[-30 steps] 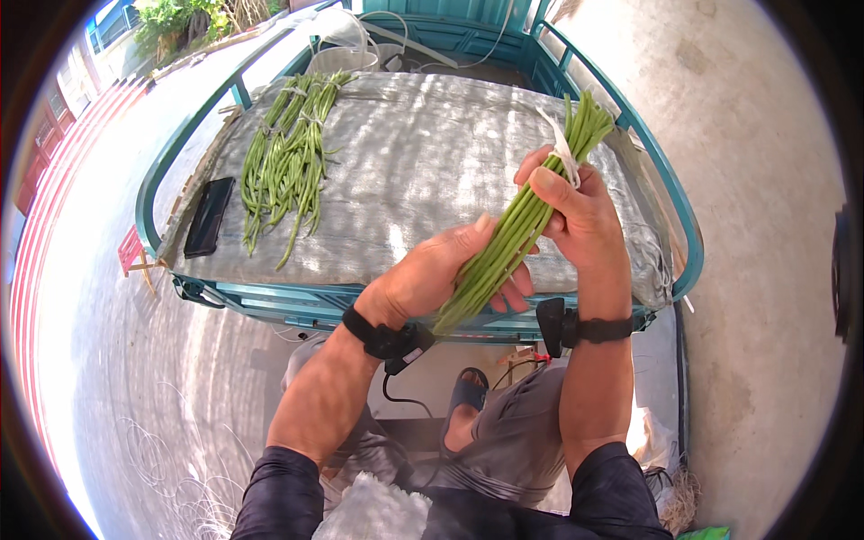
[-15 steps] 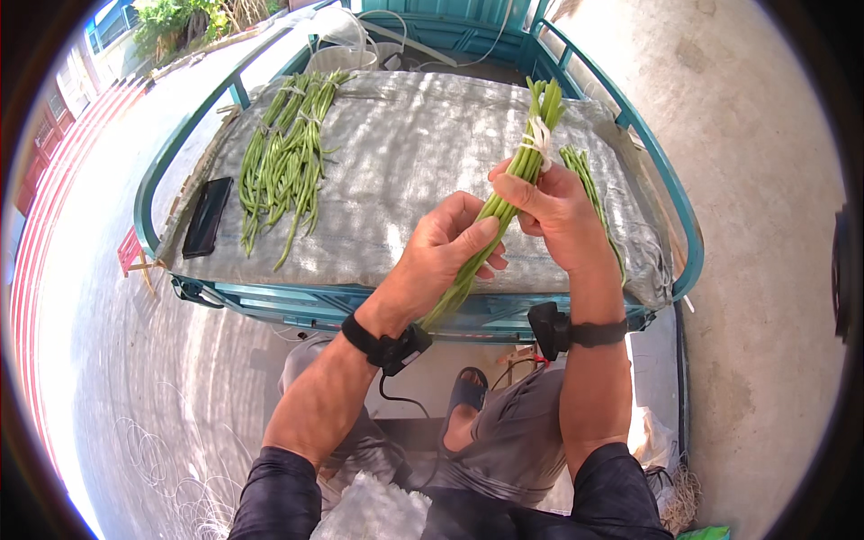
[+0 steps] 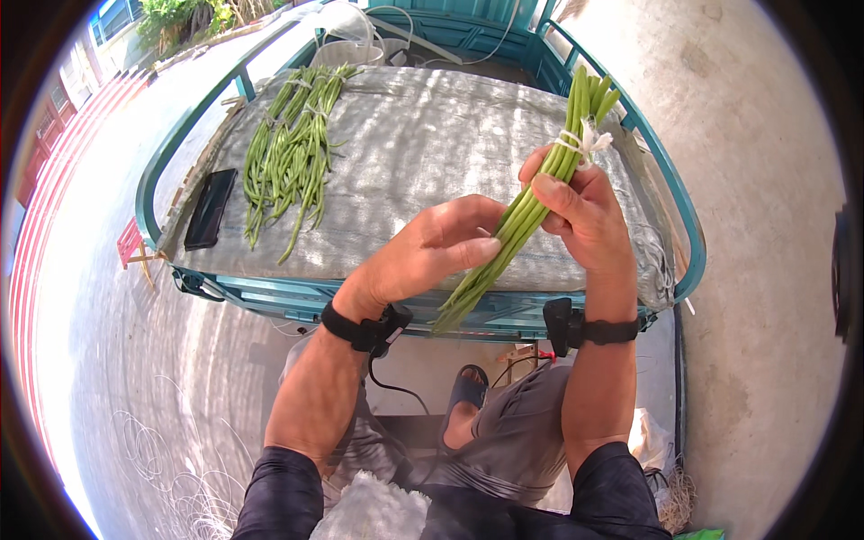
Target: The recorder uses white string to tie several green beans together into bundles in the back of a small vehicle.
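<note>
A bundle of green long beans [image 3: 517,236], tied near its upper end with a white strip [image 3: 587,139], slants over the front of the cloth-covered cart bed. My right hand [image 3: 580,202] is closed around it just below the tie, thumb across the front. Beside the bundle's left side, my left hand [image 3: 432,243] has thumb and fingers apart, its fingertips at or just behind the stalks; whether they touch is hard to tell. Farther left, several tied bunches of long beans [image 3: 292,153] lie on the grey cloth [image 3: 396,135].
A black phone [image 3: 211,209] lies at the cloth's left edge. Teal rails [image 3: 677,193] flank the cart bed. White buckets [image 3: 351,54] and a pale tube stand behind the cloth. A small red stool [image 3: 132,243] is left of the cart. Loose pale strings [image 3: 171,477] lie on the ground.
My right hand has moved right with the bean bundle. My left hand has loosened from the stalks and shifted slightly left. The beans lying at the right are now hidden.
</note>
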